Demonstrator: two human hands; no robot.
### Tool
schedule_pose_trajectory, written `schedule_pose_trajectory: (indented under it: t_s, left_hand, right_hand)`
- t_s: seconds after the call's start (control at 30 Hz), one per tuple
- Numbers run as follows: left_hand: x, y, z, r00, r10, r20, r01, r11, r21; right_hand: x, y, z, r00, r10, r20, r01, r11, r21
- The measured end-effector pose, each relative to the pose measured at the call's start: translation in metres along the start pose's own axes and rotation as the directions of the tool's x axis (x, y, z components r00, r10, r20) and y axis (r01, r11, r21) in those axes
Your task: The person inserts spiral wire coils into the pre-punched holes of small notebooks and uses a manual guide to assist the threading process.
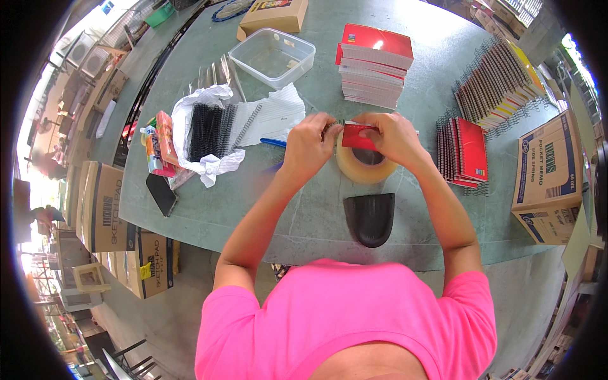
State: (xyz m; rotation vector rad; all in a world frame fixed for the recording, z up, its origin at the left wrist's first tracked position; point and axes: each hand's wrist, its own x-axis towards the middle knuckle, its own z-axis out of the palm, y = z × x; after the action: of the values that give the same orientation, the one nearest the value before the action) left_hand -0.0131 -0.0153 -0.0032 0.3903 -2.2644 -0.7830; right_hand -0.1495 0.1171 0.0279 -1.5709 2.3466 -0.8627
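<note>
Person wears a bright pink short-sleeved shirt (345, 310), filling lower centre of frame. Sleeves end above the elbows; both forearms bare. No gloves, watch or rings visible on left hand (308, 144) or right hand (394, 136).

This is looking like a small notebook-binding workshop or stationery packing place. A grey-green worktable (297, 215) is carrying 1 tall stack of red-covered pads (375, 66), rows of spiral-bound notebooks (500, 79) lying fanned at the right, and a bundle of black binding coils (209, 130) sitting on white paper. A big roll of packing tape (366, 166) is resting at the centre. Printed cardboard cartons (548, 180) are standing on the table's right end and more cartons (107, 209) are piling up on the floor at the left.
</note>
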Motion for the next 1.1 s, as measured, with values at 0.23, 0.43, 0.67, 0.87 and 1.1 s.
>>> schedule_pose_trajectory:
  t_s: [0.23,0.43,0.67,0.87,1.1]
  left_hand:
    - [0.018,0.003,-0.019,0.789,-0.360,0.498,0.531,0.807,-0.259]
    - [0.003,-0.006,-0.003,0.978,0.193,-0.077,-0.180,0.973,0.146]
    - [0.010,-0.005,-0.022,0.964,0.070,0.255,-0.064,0.997,-0.033]
    - [0.015,-0.013,-0.032,0.931,-0.015,0.364,0.027,0.999,-0.028]
    - [0.023,0.005,-0.036,0.852,-0.228,0.471,0.259,0.966,0.000]
  right_hand:
    - [-0.005,0.002,0.001,0.999,-0.040,-0.036,0.039,0.999,-0.019]
    - [-0.006,-0.007,0.005,0.996,-0.084,-0.008,0.084,0.996,-0.031]
    - [0.001,-0.004,0.015,0.971,-0.185,-0.154,0.182,0.983,-0.033]
    - [0.003,-0.004,0.019,0.950,-0.222,-0.221,0.208,0.975,-0.084]
    - [-0.001,-0.005,0.014,0.981,-0.122,-0.150,0.127,0.992,0.021]
